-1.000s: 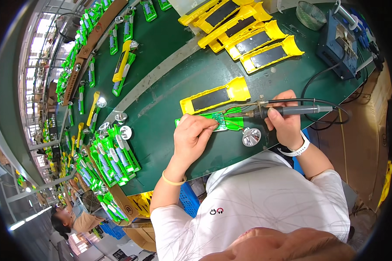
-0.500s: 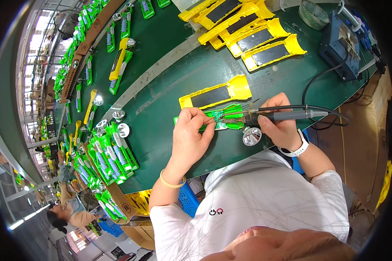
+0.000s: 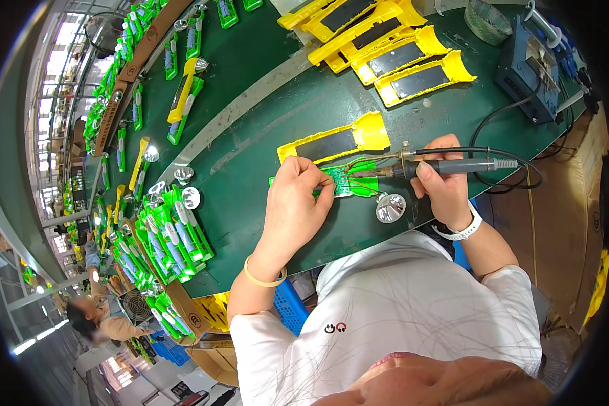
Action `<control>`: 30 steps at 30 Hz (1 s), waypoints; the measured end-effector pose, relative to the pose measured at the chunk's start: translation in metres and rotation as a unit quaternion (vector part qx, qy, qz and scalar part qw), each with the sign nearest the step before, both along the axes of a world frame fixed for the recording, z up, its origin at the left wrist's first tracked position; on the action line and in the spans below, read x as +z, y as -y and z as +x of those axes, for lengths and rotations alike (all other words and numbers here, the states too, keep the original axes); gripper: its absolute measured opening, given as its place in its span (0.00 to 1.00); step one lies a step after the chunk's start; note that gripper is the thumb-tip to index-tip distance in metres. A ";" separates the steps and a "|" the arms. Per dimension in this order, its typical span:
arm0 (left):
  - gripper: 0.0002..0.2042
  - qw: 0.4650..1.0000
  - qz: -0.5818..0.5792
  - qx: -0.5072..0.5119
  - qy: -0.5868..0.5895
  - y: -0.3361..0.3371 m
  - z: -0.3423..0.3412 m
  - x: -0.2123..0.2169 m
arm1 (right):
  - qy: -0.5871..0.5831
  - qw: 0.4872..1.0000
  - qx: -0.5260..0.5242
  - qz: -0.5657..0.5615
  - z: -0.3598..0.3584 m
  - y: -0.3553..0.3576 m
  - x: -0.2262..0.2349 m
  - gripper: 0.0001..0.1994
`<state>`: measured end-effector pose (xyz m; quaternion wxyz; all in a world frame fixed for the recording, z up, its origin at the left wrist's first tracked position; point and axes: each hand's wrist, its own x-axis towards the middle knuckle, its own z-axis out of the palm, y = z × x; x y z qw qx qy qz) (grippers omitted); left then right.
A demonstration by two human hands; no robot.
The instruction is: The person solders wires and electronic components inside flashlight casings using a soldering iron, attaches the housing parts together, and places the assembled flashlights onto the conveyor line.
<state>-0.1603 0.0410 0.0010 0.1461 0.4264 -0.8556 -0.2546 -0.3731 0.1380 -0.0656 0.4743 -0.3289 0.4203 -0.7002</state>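
A green flashlight housing (image 3: 365, 187) lies on the bench with its circuit board (image 3: 342, 181) and thin wires exposed. My left hand (image 3: 296, 203) is closed in a pinch at the board's left end; its fingertips hide what they hold. My right hand (image 3: 448, 193) grips a soldering iron (image 3: 453, 166), its tip pointing left, at or just over the board. A thin metal tube and black cable run along the iron. Just below the housing rests a silver reflector (image 3: 390, 208) wired to it. Above it lies a yellow casing (image 3: 335, 142) with a dark inner panel.
Several yellow casings (image 3: 423, 78) are stacked at the far side. A blue soldering station (image 3: 529, 74) and a woven basket (image 3: 487, 22) stand far right. Green flashlight assemblies (image 3: 172, 233) crowd a carton at left. Another person (image 3: 108, 314) sits at lower left.
The iron has shifted slightly left and up, its tip now at the board. My left fingertips have moved closer to the board, and the wire visible there earlier is hidden.
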 end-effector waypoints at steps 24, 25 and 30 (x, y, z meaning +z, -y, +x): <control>0.15 0.927 -0.305 -0.200 -0.088 0.004 0.036 -0.035 | -0.011 1.000 -0.015 -0.024 -0.005 -0.006 -0.001 0.13; 0.15 0.925 -0.308 -0.210 -0.078 0.005 0.036 -0.032 | -0.022 1.000 -0.017 -0.013 -0.004 -0.006 -0.002 0.13; 0.15 0.918 -0.318 -0.235 -0.022 0.003 0.033 -0.016 | -0.037 0.999 -0.004 -0.010 -0.003 -0.005 -0.004 0.12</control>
